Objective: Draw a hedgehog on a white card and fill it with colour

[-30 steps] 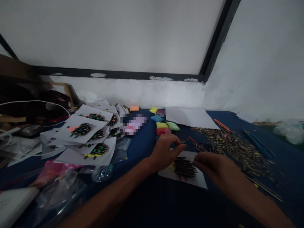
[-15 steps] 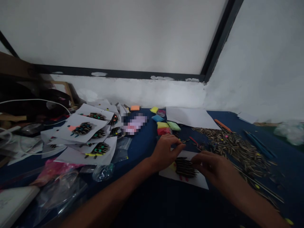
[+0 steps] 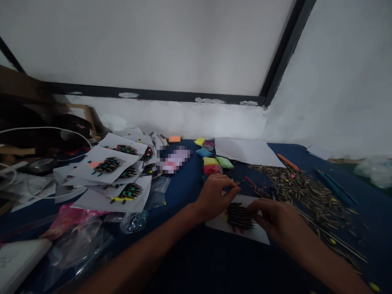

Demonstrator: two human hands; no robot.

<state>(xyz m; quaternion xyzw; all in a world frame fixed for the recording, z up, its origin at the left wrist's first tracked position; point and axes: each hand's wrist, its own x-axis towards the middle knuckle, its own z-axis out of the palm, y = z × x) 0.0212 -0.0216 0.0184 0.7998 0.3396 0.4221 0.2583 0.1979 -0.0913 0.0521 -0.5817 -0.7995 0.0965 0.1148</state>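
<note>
Whether the pinched right hand [image 3: 274, 216] or curled left hand [image 3: 212, 198] grasps anything, I cannot tell, and between them dark, slim seeds [image 3: 239, 216] lie on white rectangular paper [image 3: 259, 234], probably light, bendable, best held by bare edges, over blue tabletop [image 3: 184, 183].

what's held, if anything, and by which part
Cannot be told: the right hand is at the seed cluster, the left hand near it, but both grips are unclear.

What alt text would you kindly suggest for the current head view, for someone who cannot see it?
A person's right hand is at the edge of a dark seed cluster on a white sheet, the left hand beside it. Loose striped seeds lie heaped on the right; decorated sheets are piled on the left.
</note>
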